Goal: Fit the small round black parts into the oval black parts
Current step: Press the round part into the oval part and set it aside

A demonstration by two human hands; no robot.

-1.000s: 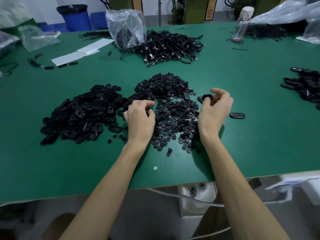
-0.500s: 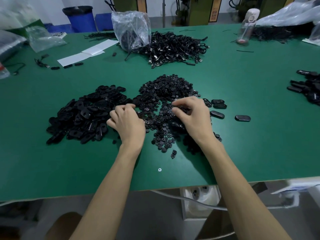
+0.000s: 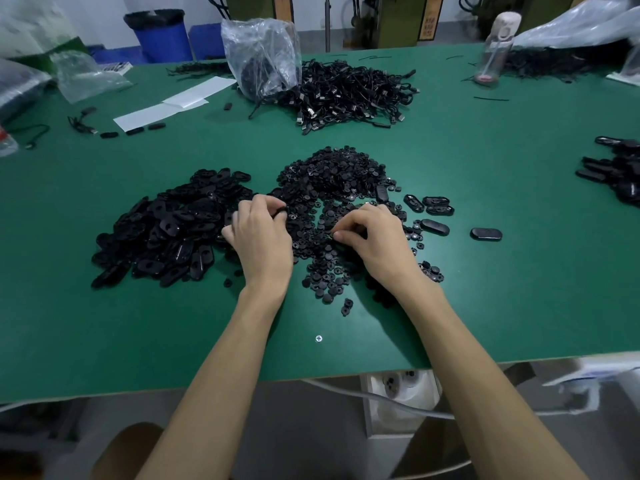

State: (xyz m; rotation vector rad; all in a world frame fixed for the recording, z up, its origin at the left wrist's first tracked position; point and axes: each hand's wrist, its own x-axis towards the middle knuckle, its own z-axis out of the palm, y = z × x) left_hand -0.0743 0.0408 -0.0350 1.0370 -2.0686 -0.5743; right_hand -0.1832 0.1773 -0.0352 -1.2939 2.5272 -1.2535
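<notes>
Fingers of my left hand [image 3: 260, 241] pinch an oval black plastic part [image 3: 279, 212] ready, while my right hand [image 3: 376, 240] curls into the small round black parts [image 3: 332, 176], whether holding one I cannot tell.

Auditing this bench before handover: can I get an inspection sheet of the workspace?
Surface: green table.
Job's things: oval parts pile left, round parts pile centre, loose ovals right.
Clutter: plastic bag, white sheets, bottle.
Grips: left hand pinches a black part; right hand curled on the round parts pile, hold unclear.
Cables: black cable heap behind; white cable under the table.
Surroundings: blue bin at the back.
</notes>
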